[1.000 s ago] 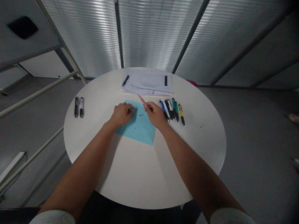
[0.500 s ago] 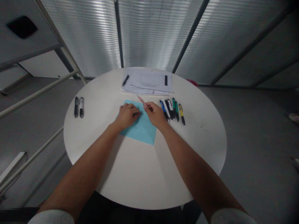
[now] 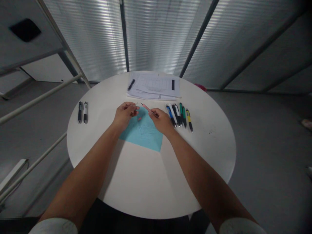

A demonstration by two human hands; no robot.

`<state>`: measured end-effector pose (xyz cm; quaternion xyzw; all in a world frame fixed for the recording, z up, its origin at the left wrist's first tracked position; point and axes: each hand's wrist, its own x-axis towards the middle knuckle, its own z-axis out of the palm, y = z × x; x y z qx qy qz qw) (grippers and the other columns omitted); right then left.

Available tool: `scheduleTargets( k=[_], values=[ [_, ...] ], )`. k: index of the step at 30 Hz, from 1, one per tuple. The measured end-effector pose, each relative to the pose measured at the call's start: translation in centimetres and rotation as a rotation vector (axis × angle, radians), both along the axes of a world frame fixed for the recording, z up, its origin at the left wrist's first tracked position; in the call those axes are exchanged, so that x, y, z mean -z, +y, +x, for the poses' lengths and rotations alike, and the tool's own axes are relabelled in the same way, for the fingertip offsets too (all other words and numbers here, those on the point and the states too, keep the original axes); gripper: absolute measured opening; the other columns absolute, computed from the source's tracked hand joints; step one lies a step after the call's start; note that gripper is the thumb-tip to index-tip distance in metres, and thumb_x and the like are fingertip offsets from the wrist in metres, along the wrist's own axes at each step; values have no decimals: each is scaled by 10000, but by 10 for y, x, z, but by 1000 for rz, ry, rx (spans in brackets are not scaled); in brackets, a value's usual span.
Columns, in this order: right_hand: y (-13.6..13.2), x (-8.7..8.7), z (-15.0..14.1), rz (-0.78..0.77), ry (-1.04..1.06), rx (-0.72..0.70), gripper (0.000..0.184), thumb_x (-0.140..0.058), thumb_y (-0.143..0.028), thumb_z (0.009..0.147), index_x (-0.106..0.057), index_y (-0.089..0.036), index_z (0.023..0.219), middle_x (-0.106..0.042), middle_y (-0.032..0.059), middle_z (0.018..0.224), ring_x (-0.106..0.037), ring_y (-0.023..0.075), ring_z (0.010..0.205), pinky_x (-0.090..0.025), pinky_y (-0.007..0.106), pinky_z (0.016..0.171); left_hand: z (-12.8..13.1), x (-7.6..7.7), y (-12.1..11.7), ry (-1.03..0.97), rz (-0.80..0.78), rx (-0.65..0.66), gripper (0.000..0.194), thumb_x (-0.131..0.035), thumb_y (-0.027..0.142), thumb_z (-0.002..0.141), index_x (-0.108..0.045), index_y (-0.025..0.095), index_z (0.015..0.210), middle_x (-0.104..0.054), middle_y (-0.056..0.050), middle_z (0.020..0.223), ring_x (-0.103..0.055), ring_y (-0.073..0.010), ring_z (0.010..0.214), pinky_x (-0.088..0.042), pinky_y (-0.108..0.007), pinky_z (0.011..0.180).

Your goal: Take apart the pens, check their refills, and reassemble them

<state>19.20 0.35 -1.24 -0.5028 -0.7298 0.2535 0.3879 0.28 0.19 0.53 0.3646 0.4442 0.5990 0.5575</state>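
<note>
A light-blue sheet of paper [image 3: 146, 136] lies on the round white table under both hands. My right hand [image 3: 161, 119] is closed around a slim pink pen [image 3: 146, 108], its thin tip pointing up and left. My left hand [image 3: 124, 113] hovers at the sheet's upper left, thumb and fingertips pinched near the pen's tip. Something tiny and pale seems to be at those fingertips, too small to name. A short pink piece [image 3: 139, 119] rests on the blue sheet, just below the left fingers.
Several pens [image 3: 177, 114] in blue, white, green and yellow lie right of my right hand. Two pens [image 3: 82, 112] sit near the table's left edge. At the back is a stack of printed papers [image 3: 156, 85] with a black pen [image 3: 131, 84] on it. Metal rails [image 3: 41, 97] stand left.
My left hand has moved up and left off the middle of the sheet, and the pink piece now lies there. My right hand still holds the pink pen, shifted slightly down and left.
</note>
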Motion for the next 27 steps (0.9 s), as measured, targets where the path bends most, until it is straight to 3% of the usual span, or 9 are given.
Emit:
scheduleTargets(
  k=[4,16,27],
  values=[
    [0,0,0,-6,-9,-12,223,-535,-390,906,-677,-221,939,-679,18,814,-587,173,757,-407,288,674,-2,-1,-1,-77,-43,41,186,-647,144,728,-655,138,914,-667,-49,785,-598,-107,628,-505,-277,660],
    [1,3,0,15,-57,-27,219,-531,-379,912,-678,-221,948,-687,21,843,-597,178,778,-410,292,690,-7,3,6,-210,-214,111,117,-582,117,808,-699,128,798,-623,-57,705,-526,-104,562,-503,-276,588],
    [0,2,0,14,-117,-28,194,-550,-338,908,-687,-215,971,-702,27,876,-613,173,794,-423,282,704,-4,1,1,-213,-192,120,77,-608,100,833,-678,119,857,-677,-67,807,-586,-111,601,-519,-264,602]
  ],
)
